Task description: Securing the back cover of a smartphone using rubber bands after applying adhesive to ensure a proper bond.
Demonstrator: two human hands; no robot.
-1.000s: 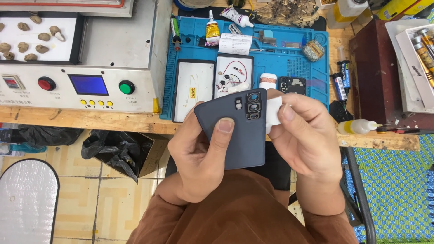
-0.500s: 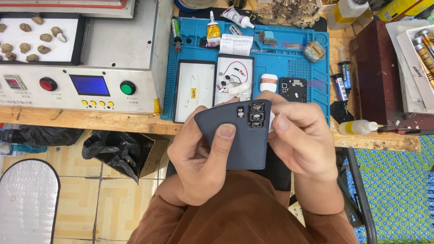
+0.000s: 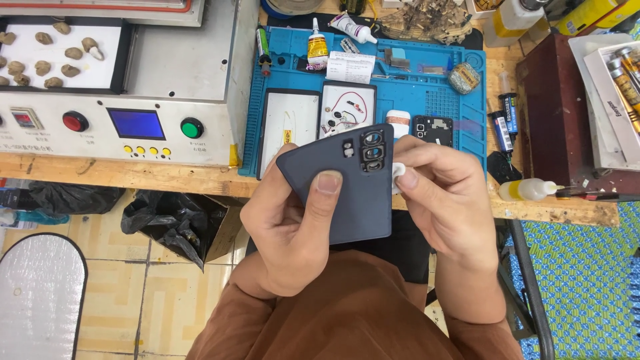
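Wooden workbench (image 3: 133, 175) edge, worn and scratched, spans the view above a tiled floor. At far left, a grey metal machine (image 3: 180, 73) with a blue display, a red button and a green button sits on the bench. Its white tray holds small brown lumps.

Beside it, a blue silicone work mat (image 3: 433, 100) carries two white rectangular panels, small glue bottles, a loose camera bezel and a wired component. Further right lie a clear squeeze bottle (image 3: 530, 191) with yellowish liquid and a dark red box (image 3: 553, 107).

Left hand (image 3: 290, 230): fingers wrapped around the edge of a dark grey phone back cover (image 3: 347, 190), thumb pressed flat on its matte outer face. The cover is held in front of the body, just below the bench edge, tilted, camera end uppermost.

Right hand (image 3: 447, 200): fingers closed, pinching a small white wad (image 3: 397, 175), apparently cloth or tissue, against the cover's edge near the glossy black camera island (image 3: 373, 151).

Judged status: the cover is detached from any handset; wiping around the lens area appears in progress. No fitting to a phone body is visible.
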